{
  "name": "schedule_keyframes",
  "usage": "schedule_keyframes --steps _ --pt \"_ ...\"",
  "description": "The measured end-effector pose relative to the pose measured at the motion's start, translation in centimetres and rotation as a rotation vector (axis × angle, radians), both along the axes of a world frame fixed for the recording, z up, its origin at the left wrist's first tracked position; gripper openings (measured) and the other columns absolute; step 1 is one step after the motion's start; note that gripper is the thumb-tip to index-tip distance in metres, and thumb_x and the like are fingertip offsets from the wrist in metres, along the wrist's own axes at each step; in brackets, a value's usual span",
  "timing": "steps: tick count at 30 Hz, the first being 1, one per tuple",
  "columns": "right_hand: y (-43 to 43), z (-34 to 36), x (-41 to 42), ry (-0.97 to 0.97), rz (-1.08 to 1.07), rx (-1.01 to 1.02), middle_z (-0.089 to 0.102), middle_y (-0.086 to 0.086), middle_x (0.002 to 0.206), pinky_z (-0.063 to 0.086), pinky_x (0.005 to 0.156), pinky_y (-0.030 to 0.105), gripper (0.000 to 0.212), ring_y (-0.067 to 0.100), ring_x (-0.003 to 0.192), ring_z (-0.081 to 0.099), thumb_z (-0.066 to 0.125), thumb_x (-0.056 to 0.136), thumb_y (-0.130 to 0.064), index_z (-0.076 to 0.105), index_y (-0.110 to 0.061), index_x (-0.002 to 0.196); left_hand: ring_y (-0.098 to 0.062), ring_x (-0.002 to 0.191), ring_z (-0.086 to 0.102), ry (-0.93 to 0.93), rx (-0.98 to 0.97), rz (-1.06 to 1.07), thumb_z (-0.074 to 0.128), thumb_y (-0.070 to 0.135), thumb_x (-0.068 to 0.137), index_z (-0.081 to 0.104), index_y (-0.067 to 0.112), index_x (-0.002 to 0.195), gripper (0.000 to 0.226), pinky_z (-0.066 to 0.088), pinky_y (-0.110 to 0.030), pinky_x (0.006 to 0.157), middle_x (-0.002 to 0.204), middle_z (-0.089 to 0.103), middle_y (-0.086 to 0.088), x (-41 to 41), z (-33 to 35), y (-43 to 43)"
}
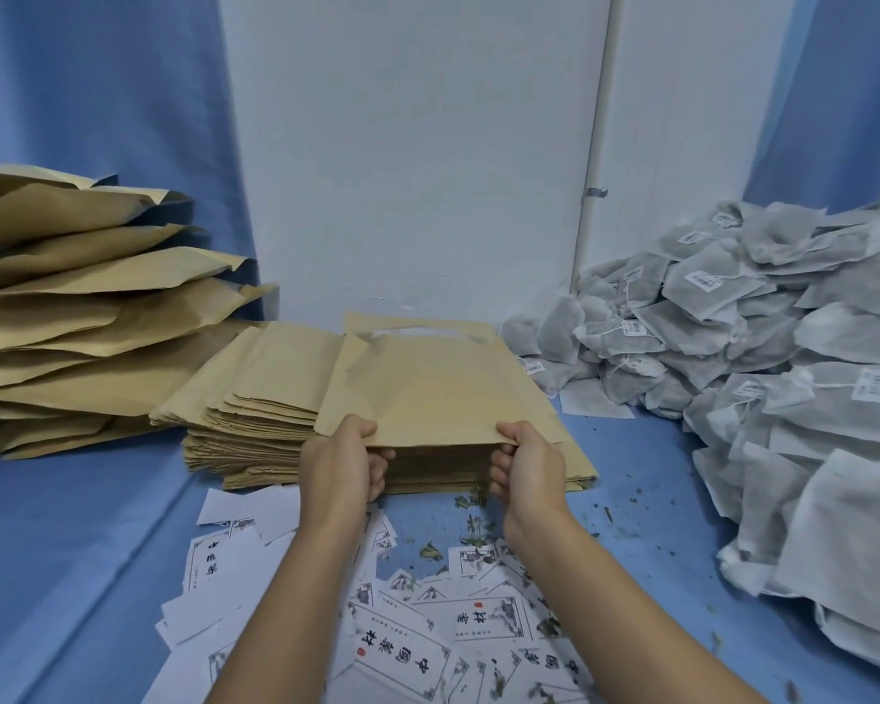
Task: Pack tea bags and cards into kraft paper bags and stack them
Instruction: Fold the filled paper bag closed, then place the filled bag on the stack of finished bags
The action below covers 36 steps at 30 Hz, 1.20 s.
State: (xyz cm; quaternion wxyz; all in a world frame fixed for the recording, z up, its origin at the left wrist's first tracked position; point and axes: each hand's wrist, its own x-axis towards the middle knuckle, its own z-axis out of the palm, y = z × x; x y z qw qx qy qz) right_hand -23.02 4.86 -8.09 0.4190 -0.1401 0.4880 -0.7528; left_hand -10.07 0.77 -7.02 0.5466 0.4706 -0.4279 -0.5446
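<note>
The left hand [339, 464] and the right hand [524, 464] each pinch the near edge of the top kraft paper bag [438, 388], thumbs above and fingers curled beneath. It lies on the stack of flat bags [255, 429] mid-desk. The paper looks thin, light and floppy and likely creases easily, so a two-corner hold suits it. Tea bags [732, 322] are heaped toward the right edge, and cards [407, 627] lie along the near edge.

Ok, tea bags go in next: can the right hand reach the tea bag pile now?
Probably yes, once freed: the right hand pinches the top kraft bag; only cloth lies between it and the tea bag pile.
</note>
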Motion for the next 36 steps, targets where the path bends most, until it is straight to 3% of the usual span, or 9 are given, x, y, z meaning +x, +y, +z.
schedule_keyframes --steps 9,13,16,19,22,26,29,32,36 --pt "0.1 0.0 0.4 -0.007 0.032 -0.018 0.025 -0.009 0.036 0.016 0.033 0.017 0.032 0.006 0.03 0.019 0.048 0.091 -0.008 0.036 -0.015 0.062 -0.01 0.03 0.036 0.019 -0.056 0.134 0.033 0.02 0.092 0.048 0.006 0.066 0.033 0.026 -0.025 0.043 0.04 0.052 -0.005 0.4 -0.6 -0.5" --pt "0.2 0.1 0.8 0.001 0.044 -0.004 0.026 -0.009 0.036 0.016 0.034 0.017 0.033 0.006 0.03 0.02 0.049 0.091 -0.008 0.037 -0.015 0.061 -0.009 0.029 0.042 0.007 -0.074 0.184 0.034 0.014 0.091 0.047 0.006 0.069 0.027 0.032 -0.03 0.049 0.058 0.053 -0.017 0.8 -0.8 -0.5" --pt "0.3 0.2 1.2 -0.01 0.054 0.0 0.027 -0.009 0.036 0.016 0.034 0.017 0.032 0.006 0.03 0.02 0.049 0.091 -0.008 0.037 -0.015 0.062 -0.012 0.036 0.045 0.021 -0.101 0.242 0.036 0.018 0.092 0.046 0.008 0.065 0.03 0.031 -0.026 0.043 0.059 0.051 -0.013 0.9 -0.7 0.0" --pt "0.3 0.5 1.4 -0.04 0.057 -0.002 0.026 -0.009 0.036 0.015 0.033 0.017 0.03 0.006 0.029 0.019 0.048 0.091 -0.009 0.036 -0.015 0.064 -0.022 0.052 0.042 -0.046 -0.171 0.352 0.041 0.02 0.09 0.039 0.01 0.055 0.036 0.033 -0.031 0.05 0.054 0.043 -0.006 0.7 -0.4 0.1" --pt "0.3 0.6 1.7 -0.043 0.076 0.011 0.026 -0.009 0.036 0.014 0.033 0.017 0.028 0.006 0.029 0.019 0.047 0.092 -0.009 0.037 -0.014 0.066 -0.021 0.051 0.041 0.024 -0.139 0.396 0.042 0.018 0.09 0.037 0.01 0.054 0.038 0.033 -0.031 0.051 0.049 0.042 -0.001 0.8 -0.3 0.1" --pt "0.3 0.5 2.1 -0.05 0.151 -0.004 0.025 -0.008 0.037 0.013 0.033 0.017 0.03 0.006 0.03 0.018 0.045 0.094 -0.011 0.034 -0.015 0.066 -0.017 0.05 0.059 0.136 -0.108 0.296 0.041 0.023 0.095 0.051 0.013 0.071 0.028 0.045 -0.023 0.042 0.064 0.056 -0.004 0.8 -0.2 0.0" --pt "0.2 0.7 2.6 -0.012 0.287 -0.033 0.03 -0.005 0.04 0.016 0.034 0.017 0.031 0.007 0.033 0.023 0.046 0.095 -0.014 0.037 -0.014 0.065 -0.025 0.079 0.068 0.351 -0.016 0.071 0.053 0.015 0.095 0.057 0.012 0.095 0.005 0.056 -0.027 0.051 0.094 0.063 -0.01 -0.4 0.4 0.5" --pt "0.4 1.1 3.2 -0.039 0.349 -0.039 0.05 0.002 0.051 0.031 0.035 0.018 0.02 0.01 0.038 0.042 0.05 0.094 -0.019 0.052 -0.008 0.077 -0.03 0.099 0.063 0.432 0.029 0.003 0.044 -0.008 0.092 0.045 0.008 0.128 0.039 0.057 -0.029 0.051 0.119 0.058 -0.015 -0.8 1.6 0.7" --pt "0.7 2.1 3.2 -0.226 0.277 -0.141 0.065 0.018 0.091 0.051 0.041 0.022 0.007 0.024 0.055 0.068 0.051 0.093 -0.003 0.055 -0.002 0.098 -0.016 0.089 0.059 0.312 -0.104 0.041 0.042 -0.011 0.091 0.048 0.014 0.118 0.038 0.055 -0.029 0.052 0.108 0.059 -0.006 1.4 3.6 0.2"
